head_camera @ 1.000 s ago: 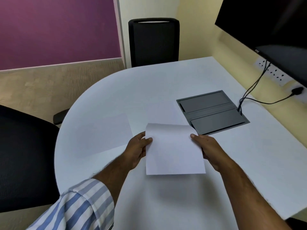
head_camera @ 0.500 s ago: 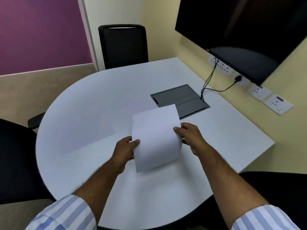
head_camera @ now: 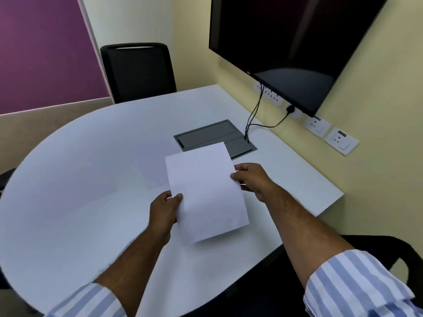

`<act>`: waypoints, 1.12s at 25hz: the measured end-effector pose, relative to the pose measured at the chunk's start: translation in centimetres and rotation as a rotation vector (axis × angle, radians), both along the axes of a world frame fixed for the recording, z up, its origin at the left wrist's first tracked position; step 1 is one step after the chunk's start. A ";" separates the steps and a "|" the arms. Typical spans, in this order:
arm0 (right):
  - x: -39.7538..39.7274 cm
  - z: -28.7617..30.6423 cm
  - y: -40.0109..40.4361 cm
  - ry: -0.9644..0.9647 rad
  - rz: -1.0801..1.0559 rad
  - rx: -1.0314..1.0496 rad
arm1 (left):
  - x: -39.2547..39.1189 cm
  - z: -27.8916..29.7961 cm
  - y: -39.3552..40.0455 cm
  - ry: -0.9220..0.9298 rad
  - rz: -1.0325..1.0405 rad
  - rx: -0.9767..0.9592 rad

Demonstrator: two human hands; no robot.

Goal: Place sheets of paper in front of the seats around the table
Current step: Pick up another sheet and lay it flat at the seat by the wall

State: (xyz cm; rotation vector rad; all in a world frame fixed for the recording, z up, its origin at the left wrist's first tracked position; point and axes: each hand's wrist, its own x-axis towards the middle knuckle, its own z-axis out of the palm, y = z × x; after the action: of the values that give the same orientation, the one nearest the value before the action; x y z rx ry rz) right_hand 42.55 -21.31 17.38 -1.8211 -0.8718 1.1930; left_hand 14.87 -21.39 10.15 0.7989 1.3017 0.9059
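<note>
Head view, single frame. I log both hands pinching one sheet of paper (head_camera: 206,193): left hand (head_camera: 163,209) grips its lower left edge, thumb on top; right hand (head_camera: 251,179) grips the right edge, thumb over the margin. The sheet is tilted and, as I judge it, held clear of the white table (head_camera: 91,161), near its right-hand side, its far corner overlapping the grey cable box (head_camera: 206,136) in view. A second sheet (head_camera: 153,175) seems to lie flat just left of it; faint against the tabletop, so not certain.

Risks, my judgement: white on white makes alignment hard to check. A one-sided release could let the sheet slide or swing toward the table edge by the near chair (head_camera: 389,255). Set too far forward, it would cover the cable box.

Versus half a second ago: view has swung right, more of the monitor (head_camera: 297,42) and wall sockets (head_camera: 329,136) visible; far chair (head_camera: 137,69) shifted left. Both grips unchanged; the sheet is carried further right.
</note>
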 end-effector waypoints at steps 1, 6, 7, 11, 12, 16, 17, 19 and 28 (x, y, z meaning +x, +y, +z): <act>1.7 -0.2 0.0 -0.008 0.035 -0.016 | 2.0 -0.4 -0.5 0.004 0.046 -0.015; 9.4 -2.3 0.9 -0.116 0.142 -0.036 | 10.4 -2.3 -2.5 0.000 0.165 -0.081; 10.6 -2.8 1.1 -0.146 0.135 -0.026 | 11.7 -2.6 -2.6 0.002 0.153 -0.094; 15.0 -6.7 2.3 -0.284 0.116 0.019 | 16.1 -5.0 -2.0 0.036 0.059 -0.147; 15.8 -7.9 2.6 -0.307 0.109 0.026 | 16.9 -5.8 -1.6 0.067 0.032 -0.153; 17.7 -12.5 3.3 -0.360 0.052 0.017 | 19.3 -9.3 0.1 0.202 -0.046 -0.167; 17.9 -13.9 3.4 -0.377 0.058 -0.004 | 19.7 -10.4 0.6 0.238 -0.059 -0.174; 18.1 -16.4 3.4 -0.397 0.076 -0.034 | 20.2 -12.2 1.2 0.301 -0.096 -0.174; 19.6 -21.1 3.0 -0.423 0.148 -0.075 | 20.1 -15.6 1.4 0.698 -0.389 -0.015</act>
State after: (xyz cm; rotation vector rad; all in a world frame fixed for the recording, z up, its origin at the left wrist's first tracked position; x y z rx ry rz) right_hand 62.20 -18.35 -3.71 -2.1426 -1.2293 0.9505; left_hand 35.01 -19.97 -5.43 1.3721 1.6577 0.3001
